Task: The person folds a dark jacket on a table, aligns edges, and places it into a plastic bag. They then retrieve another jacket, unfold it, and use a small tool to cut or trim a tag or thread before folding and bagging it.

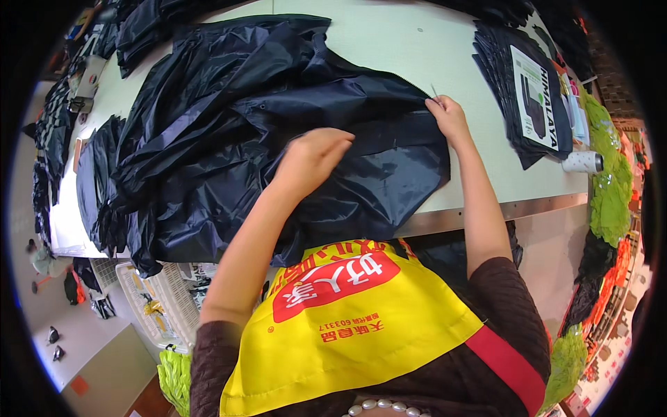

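A black, shiny jacket-like garment (208, 132) lies spread and wrinkled over the pale table, with a zipper along its upper right edge. Over its middle is my left hand (313, 160), fingers curled together and slightly blurred; whatever is in them, if anything, is hidden. At the garment's right corner my right hand (450, 119) is closed around a thin, pointed metal tool (434, 91), whose tip sticks up past the fingers. That hand touches or almost touches the zipper's end; I cannot tell which.
A stack of black garments (511, 104) with a white printed label sits at the table's right, beside a thread spool (582, 162). Lime-green cloth (608, 174) hangs beyond it. A pale plastic basket (149, 299) stands below the table's left front. More dark cloth (101, 181) is piled at left.
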